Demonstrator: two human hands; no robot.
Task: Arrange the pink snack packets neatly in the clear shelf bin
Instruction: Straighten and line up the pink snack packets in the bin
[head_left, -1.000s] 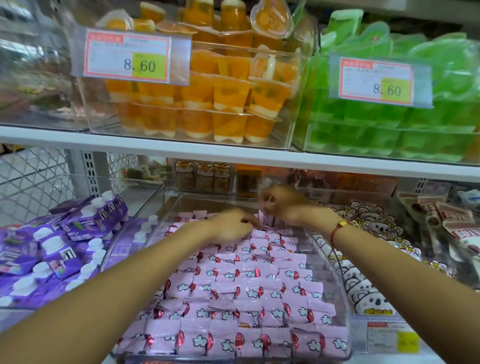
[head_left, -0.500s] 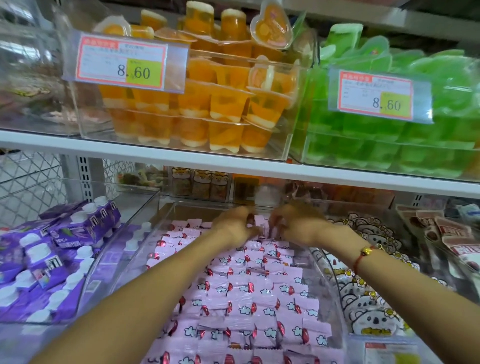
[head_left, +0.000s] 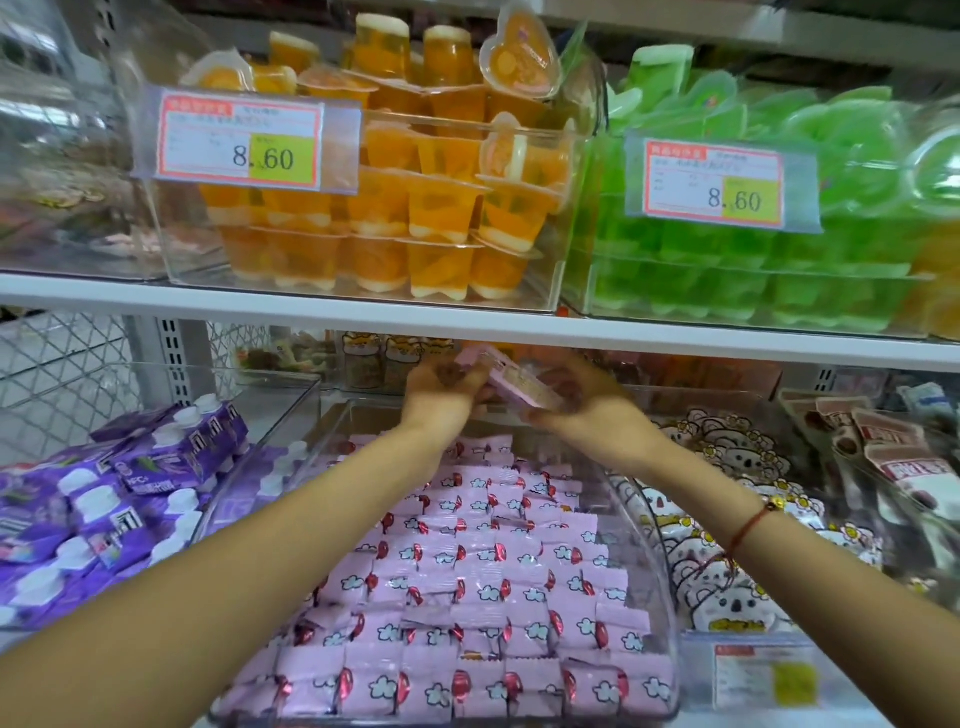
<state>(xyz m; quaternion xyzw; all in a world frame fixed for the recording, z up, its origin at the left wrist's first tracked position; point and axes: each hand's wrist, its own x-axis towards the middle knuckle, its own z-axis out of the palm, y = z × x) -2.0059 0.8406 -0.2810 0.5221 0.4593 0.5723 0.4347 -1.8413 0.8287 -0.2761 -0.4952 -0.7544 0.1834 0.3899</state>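
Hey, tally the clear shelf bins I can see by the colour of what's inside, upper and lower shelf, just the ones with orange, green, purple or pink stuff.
Orange jelly cups, upper clear bin: 1
Green jelly cups, upper clear bin: 1
Purple pouches with white caps, lower clear bin: 1
Pink snack packets, lower clear bin: 1
Total: 4 bins

Two hands, left hand (head_left: 441, 392) and right hand (head_left: 592, 410), hold a small stack of pink packets (head_left: 511, 382) above the back edge of a clear bin (head_left: 654, 545) filled with rows of pink packets (head_left: 467, 582).
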